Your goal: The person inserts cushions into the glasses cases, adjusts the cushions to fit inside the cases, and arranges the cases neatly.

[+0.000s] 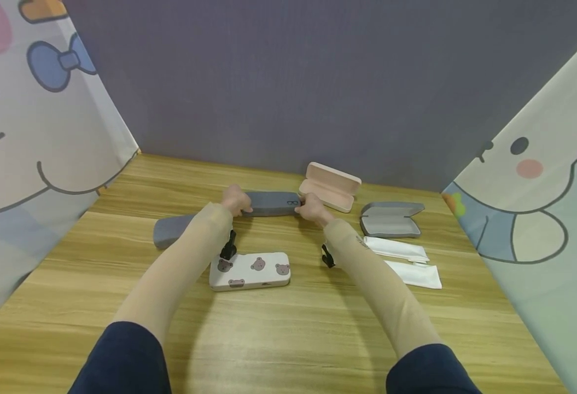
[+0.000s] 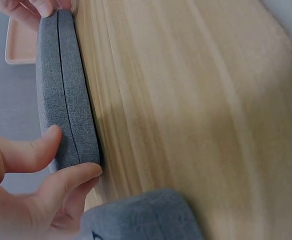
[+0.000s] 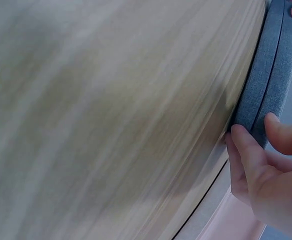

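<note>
Navy sleeves (image 1: 126,358), beige undersleeves (image 1: 175,273) (black wrist clips (image 1: 228,250), apparently).

From my remote post I note left sleeve (image 1: 170,276) hiding part of leftmost gray case (image 1: 169,231), right sleeve (image 1: 374,276) covering nearer white cloth's (image 1: 420,276) end, left hand (image 2: 31,209) cropped in left wrist view.

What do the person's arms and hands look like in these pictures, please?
Navy outer sleeves end partway down, with close-fitting beige under-sleeves running on to the wrists. The right one bears a small dark marking near the wrist. A small black device shows by each wrist. The left hand and right hand wear no gloves.
</note>
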A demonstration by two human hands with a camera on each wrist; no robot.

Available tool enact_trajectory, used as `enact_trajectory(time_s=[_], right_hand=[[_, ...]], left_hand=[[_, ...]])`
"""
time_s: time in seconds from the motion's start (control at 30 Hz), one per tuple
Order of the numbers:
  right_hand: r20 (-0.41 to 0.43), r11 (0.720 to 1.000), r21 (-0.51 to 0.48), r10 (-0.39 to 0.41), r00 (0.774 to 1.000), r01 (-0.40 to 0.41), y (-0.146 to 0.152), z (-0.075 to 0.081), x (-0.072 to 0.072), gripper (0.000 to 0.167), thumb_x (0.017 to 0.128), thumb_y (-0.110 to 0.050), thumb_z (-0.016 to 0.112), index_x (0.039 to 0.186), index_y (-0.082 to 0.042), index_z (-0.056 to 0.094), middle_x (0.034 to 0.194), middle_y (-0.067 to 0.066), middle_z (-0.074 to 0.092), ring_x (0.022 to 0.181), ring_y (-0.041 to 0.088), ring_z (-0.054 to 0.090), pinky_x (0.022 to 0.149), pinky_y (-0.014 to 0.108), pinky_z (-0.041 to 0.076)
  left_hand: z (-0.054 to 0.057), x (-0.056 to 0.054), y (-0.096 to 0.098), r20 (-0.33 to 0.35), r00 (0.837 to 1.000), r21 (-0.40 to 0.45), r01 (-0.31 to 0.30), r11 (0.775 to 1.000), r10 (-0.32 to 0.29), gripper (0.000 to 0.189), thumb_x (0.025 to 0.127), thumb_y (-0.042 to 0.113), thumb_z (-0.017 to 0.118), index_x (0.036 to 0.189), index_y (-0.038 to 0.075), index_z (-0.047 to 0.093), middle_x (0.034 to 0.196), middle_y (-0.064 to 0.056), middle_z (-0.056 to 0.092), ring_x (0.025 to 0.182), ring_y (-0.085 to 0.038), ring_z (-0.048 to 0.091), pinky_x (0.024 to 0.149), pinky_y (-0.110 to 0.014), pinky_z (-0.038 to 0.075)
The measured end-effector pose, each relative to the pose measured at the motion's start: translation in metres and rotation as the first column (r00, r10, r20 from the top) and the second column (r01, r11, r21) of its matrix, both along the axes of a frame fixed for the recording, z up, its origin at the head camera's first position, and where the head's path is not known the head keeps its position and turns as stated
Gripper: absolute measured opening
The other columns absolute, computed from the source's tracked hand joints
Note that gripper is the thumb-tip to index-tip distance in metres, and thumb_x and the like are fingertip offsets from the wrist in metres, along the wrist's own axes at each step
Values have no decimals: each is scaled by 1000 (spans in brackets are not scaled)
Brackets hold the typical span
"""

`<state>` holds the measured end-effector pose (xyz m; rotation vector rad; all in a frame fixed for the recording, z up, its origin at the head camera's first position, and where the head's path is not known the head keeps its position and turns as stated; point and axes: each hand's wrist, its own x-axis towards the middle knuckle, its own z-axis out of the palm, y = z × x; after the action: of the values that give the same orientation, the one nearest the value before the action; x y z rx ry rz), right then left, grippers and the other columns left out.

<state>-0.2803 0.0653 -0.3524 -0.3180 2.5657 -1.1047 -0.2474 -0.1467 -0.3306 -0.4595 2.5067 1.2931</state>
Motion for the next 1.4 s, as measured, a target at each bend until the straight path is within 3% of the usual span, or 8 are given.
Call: enact_trajectory(time_s=[0.37, 0.47, 0.6, 0.73, 0.83, 0.9, 1.1, 1.4], right_hand=[[47, 1000, -20, 23, 999, -22, -16, 4, -3, 39, 98, -3, 49, 135, 9, 48, 135, 21, 52, 93, 19, 47, 74, 26, 37], [60, 999, -16, 32, 998, -31, -23, 5, -3, 38, 98, -4, 49, 135, 9, 48, 134, 20, 53, 90, 18, 46, 72, 26, 37], [51, 999, 9, 54, 997, -54, -33, 7, -4, 34, 98, -5, 50, 129, 8, 53, 116, 17, 57, 73, 15, 40, 63, 25, 34], [43, 995, 64, 72, 996, -75, -43, 7, -7, 29, 98, -7, 50, 122, 8, 58, 90, 10, 50, 58, 13, 32, 55, 25, 31], [31, 989, 122, 80, 996, -83, -50, 8, -9, 26, 98, -9, 51, 118, 6, 59, 85, 5, 46, 55, 12, 31, 55, 25, 31], [31, 984, 153, 83, 996, -86, -54, 8, -11, 21, 99, -10, 51, 113, 3, 60, 82, 4, 44, 56, 12, 31, 55, 25, 31], [57, 978, 182, 90, 994, -99, -71, 8, -12, 13, 98, -12, 53, 87, -6, 52, 72, 3, 33, 52, 13, 27, 53, 27, 30], [57, 973, 182, 131, 990, -139, -93, 10, -6, 35, 99, -13, 52, 67, -12, 37, 66, 1, 28, 53, 13, 24, 55, 27, 31]], left_hand=[[8, -6, -12, 37, 999, -114, 14, 993, -10, 50, 91, -2, 58, 137, -11, 42, 144, -24, 44, 121, -40, 55, 100, -42, 50], [9, -6, -19, 26, 1000, -145, 21, 989, -18, 47, 90, -2, 58, 134, -11, 46, 142, -24, 48, 106, -34, 62, 82, -33, 55], [7, -10, -31, 16, 1000, -175, 10, 985, -7, 46, 87, -3, 62, 131, -11, 49, 138, -24, 51, 80, -23, 56, 59, -24, 46], [8, -8, -40, 16, 1000, -188, -16, 982, 20, 48, 85, -2, 65, 130, -11, 50, 136, -24, 52, 86, -26, 58, 69, -28, 52], [8, -7, -44, 13, 999, -198, -35, 980, 38, 48, 86, 1, 66, 129, -11, 50, 135, -24, 52, 101, -31, 61, 85, -33, 55], [8, -6, -46, 6, 999, -219, -40, 975, 42, 46, 86, 2, 68, 127, -11, 53, 132, -24, 54, 99, -29, 62, 85, -33, 55], [7, -1, -59, -21, 996, -240, -86, 967, 83, 41, 84, -1, 66, 122, -12, 56, 108, -23, 63, 65, -17, 57, 58, -24, 51], [9, 7, -82, -23, 995, -268, -99, 958, 96, 33, 87, 3, 61, 115, -13, 61, 57, -2, 61, 53, -11, 57, 52, -22, 50]])
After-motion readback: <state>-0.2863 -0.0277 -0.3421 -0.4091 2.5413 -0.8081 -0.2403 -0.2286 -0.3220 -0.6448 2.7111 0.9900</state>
